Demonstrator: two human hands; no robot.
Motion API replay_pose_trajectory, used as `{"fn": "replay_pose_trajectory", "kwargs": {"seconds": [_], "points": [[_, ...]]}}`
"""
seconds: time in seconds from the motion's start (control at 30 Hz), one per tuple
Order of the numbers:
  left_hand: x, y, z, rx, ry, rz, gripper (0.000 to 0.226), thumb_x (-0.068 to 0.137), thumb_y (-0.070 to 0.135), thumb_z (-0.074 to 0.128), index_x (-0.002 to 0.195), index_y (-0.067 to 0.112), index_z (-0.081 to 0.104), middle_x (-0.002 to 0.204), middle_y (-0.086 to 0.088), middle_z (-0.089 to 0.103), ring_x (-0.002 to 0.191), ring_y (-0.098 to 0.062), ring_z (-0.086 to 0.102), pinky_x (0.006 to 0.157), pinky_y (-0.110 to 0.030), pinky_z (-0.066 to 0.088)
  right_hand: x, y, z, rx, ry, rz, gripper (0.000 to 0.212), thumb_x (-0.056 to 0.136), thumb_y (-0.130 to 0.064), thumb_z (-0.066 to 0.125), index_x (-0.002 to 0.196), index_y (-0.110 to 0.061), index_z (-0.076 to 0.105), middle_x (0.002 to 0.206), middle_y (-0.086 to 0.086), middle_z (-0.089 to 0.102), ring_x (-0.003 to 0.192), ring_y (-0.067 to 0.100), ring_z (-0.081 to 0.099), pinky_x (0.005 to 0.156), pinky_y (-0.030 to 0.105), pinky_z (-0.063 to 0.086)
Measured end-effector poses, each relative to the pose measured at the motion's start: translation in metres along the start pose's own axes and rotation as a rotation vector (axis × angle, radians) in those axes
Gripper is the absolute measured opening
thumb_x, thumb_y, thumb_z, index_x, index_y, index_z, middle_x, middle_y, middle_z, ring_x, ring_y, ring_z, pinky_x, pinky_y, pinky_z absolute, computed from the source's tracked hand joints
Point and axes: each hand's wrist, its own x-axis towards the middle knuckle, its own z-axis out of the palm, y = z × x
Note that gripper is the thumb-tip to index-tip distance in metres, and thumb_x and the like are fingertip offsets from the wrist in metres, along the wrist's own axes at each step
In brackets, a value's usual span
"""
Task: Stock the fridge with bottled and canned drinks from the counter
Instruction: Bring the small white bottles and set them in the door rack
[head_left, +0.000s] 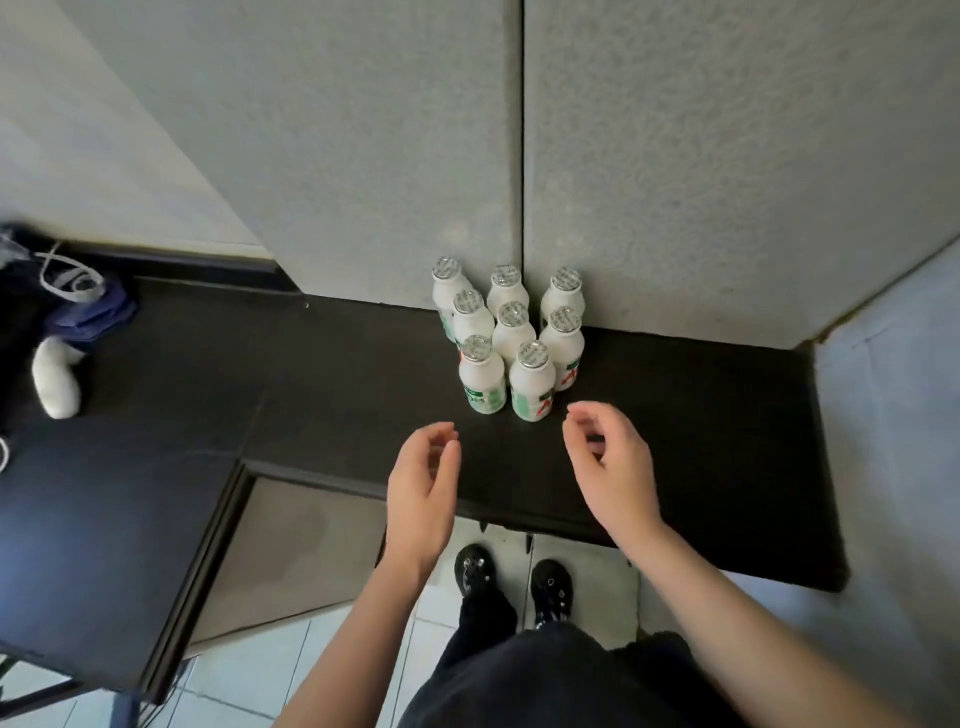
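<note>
A: Where do the drinks stand?

B: Eight small white plastic bottles (511, 332) with silver foil caps and green-and-red labels stand upright in a tight cluster on the matte black counter top (701, 395). No cans show.

A: And around that cluster?

B: Just behind it rise the grey textured wall panels (363, 156), and the back row almost touches them. Well to the left of it lies a dark blue bag (91, 312). In front of it and below are black shoes (475, 569) on a white tiled floor (249, 670).

A: The hands?

B: Both hang just in front of the cluster, touching no bottle. The left hand (421, 483) is near the front left bottle (482, 382), with its fingers loosely curled toward the thumb and nothing between them. The right hand (610, 462) is near the front right bottle (531, 389), with its fingers bent the same way and also empty.

A: So how far along is the stocking?

B: Early, I judge. All eight bottles in view are left to carry, none is in hand, and the fridge is out of view. The front pair looks like the step in hand, one bottle for each hand.
</note>
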Motion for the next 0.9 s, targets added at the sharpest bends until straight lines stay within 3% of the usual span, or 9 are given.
{"fn": "replay_pose_trajectory", "kwargs": {"seconds": [0.07, 0.17, 0.27, 0.33, 0.57, 0.73, 0.9], "points": [[0.017, 0.015, 0.004, 0.009, -0.004, 0.093, 0.02, 0.094, 0.026, 0.053, 0.112, 0.033, 0.055, 0.108, 0.016, 0.059, 0.096, 0.005, 0.056, 0.077, -0.004, 0.041, 0.013, -0.008, -0.002, -0.006, 0.017, -0.051, 0.029, 0.089, -0.03, 0.054, 0.114, -0.015, 0.058, 0.103, -0.009, 0.058, 0.094, 0.006, 0.058, 0.076, 0.028, 0.053], [0.042, 0.031, 0.009, 0.06, -0.033, 0.2, 0.025, 0.09, 0.04, 0.051, 0.113, 0.048, 0.047, 0.114, 0.027, 0.05, 0.107, 0.0, 0.054, 0.081, -0.012, 0.045, 0.026, -0.022, -0.006, -0.032, 0.063, -0.133, 0.036, 0.088, -0.035, 0.052, 0.119, -0.015, 0.055, 0.108, -0.012, 0.053, 0.098, 0.004, 0.056, 0.078, 0.023, 0.051], [0.06, 0.036, 0.017, 0.117, -0.072, 0.266, 0.033, 0.092, 0.031, 0.055, 0.125, 0.029, 0.048, 0.122, 0.019, 0.045, 0.115, -0.006, 0.049, 0.091, -0.036, 0.05, 0.036, -0.033, -0.008, -0.074, 0.083, -0.196, 0.042, 0.089, -0.038, 0.051, 0.123, -0.014, 0.053, 0.114, -0.008, 0.055, 0.101, 0.005, 0.056, 0.081, 0.023, 0.05], [0.068, 0.037, 0.02, 0.175, -0.081, 0.315, 0.037, 0.092, 0.025, 0.056, 0.128, 0.02, 0.048, 0.124, 0.014, 0.045, 0.117, -0.008, 0.047, 0.093, -0.043, 0.048, 0.043, -0.038, -0.006, -0.113, 0.095, -0.215, 0.044, 0.089, -0.036, 0.054, 0.125, -0.011, 0.052, 0.117, -0.001, 0.059, 0.104, 0.01, 0.057, 0.084, 0.024, 0.049], [0.079, 0.031, 0.015, 0.23, -0.157, 0.312, 0.041, 0.093, 0.024, 0.057, 0.132, 0.022, 0.046, 0.126, 0.014, 0.051, 0.115, -0.012, 0.053, 0.096, -0.033, 0.046, 0.049, -0.046, 0.019, -0.23, 0.069, -0.217, 0.04, 0.087, -0.025, 0.064, 0.123, -0.008, 0.055, 0.115, 0.003, 0.062, 0.104, 0.016, 0.059, 0.086, 0.019, 0.041], [0.084, 0.023, 0.01, 0.144, -0.199, 0.243, 0.033, 0.092, 0.027, 0.058, 0.122, 0.032, 0.045, 0.113, 0.007, 0.063, 0.099, -0.015, 0.063, 0.085, -0.044, 0.052, 0.05, -0.04, 0.028, -0.285, 0.042, -0.158, 0.046, 0.087, -0.028, 0.062, 0.128, -0.011, 0.052, 0.122, 0.003, 0.06, 0.114, 0.018, 0.054, 0.09, 0.02, 0.04], [0.078, 0.016, 0.001, 0.11, -0.173, 0.24, 0.03, 0.092, 0.029, 0.058, 0.117, 0.038, 0.045, 0.109, 0.016, 0.061, 0.098, -0.01, 0.064, 0.084, -0.043, 0.053, 0.046, -0.033, 0.032, -0.325, 0.043, -0.137, 0.045, 0.086, -0.032, 0.059, 0.126, -0.012, 0.053, 0.118, 0.002, 0.061, 0.11, 0.018, 0.056, 0.083, 0.022, 0.043]]}}
